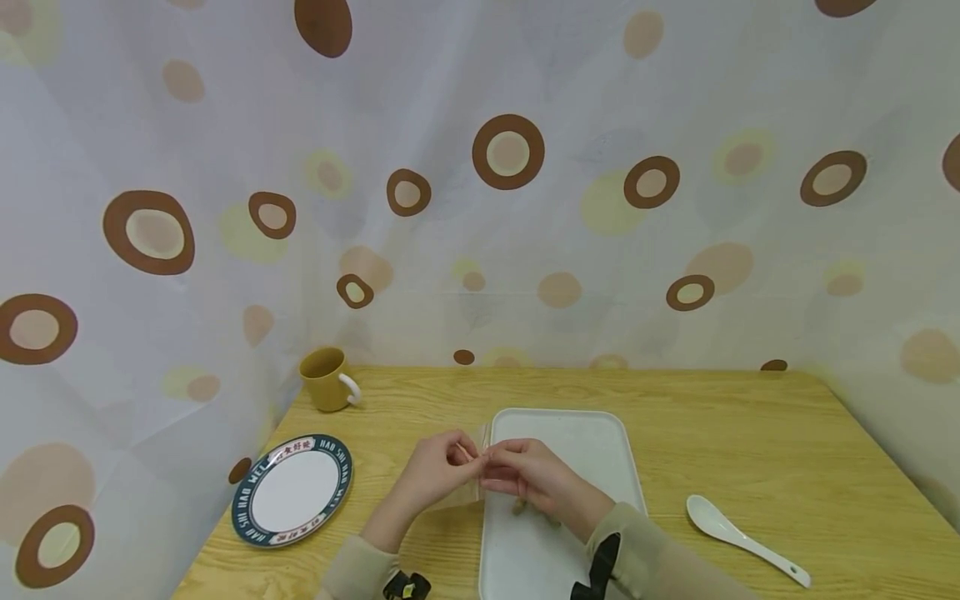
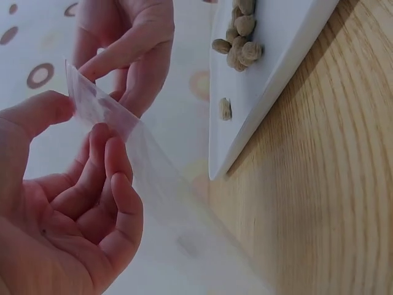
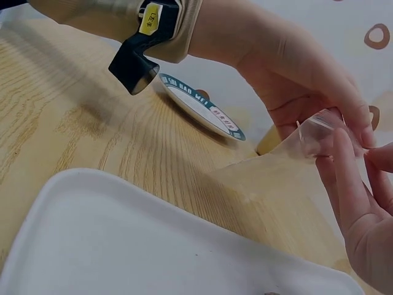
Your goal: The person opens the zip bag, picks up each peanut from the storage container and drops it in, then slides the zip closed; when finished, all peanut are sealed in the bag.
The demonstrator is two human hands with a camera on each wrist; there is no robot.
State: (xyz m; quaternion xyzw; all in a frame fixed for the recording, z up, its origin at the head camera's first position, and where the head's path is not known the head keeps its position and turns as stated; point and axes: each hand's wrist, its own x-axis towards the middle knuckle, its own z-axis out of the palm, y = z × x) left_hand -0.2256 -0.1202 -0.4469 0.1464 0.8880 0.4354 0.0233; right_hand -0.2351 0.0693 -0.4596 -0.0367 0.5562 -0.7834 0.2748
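Both hands meet over the left edge of a white tray [image 1: 600, 450] on the wooden table. My left hand [image 1: 438, 471] and my right hand [image 1: 517, 471] each pinch the top edge of a small clear plastic bag [image 1: 468, 471], holding it above the table. In the left wrist view the clear plastic bag [image 2: 141, 153] hangs between my left thumb and fingers [image 2: 107, 153], with the right hand's fingers [image 2: 132, 55] on its upper edge. Several brown nuts [image 2: 238, 40] lie on the white tray [image 2: 276, 67]. The right wrist view shows the clear plastic bag [image 3: 295, 153] held by both hands.
A white plate with a dark lettered rim [image 1: 292, 489] lies left of the hands. A mustard mug [image 1: 326, 379] stands at the back left. A white ceramic spoon [image 1: 742, 537] lies to the right of the tray. A spotted curtain backs the table.
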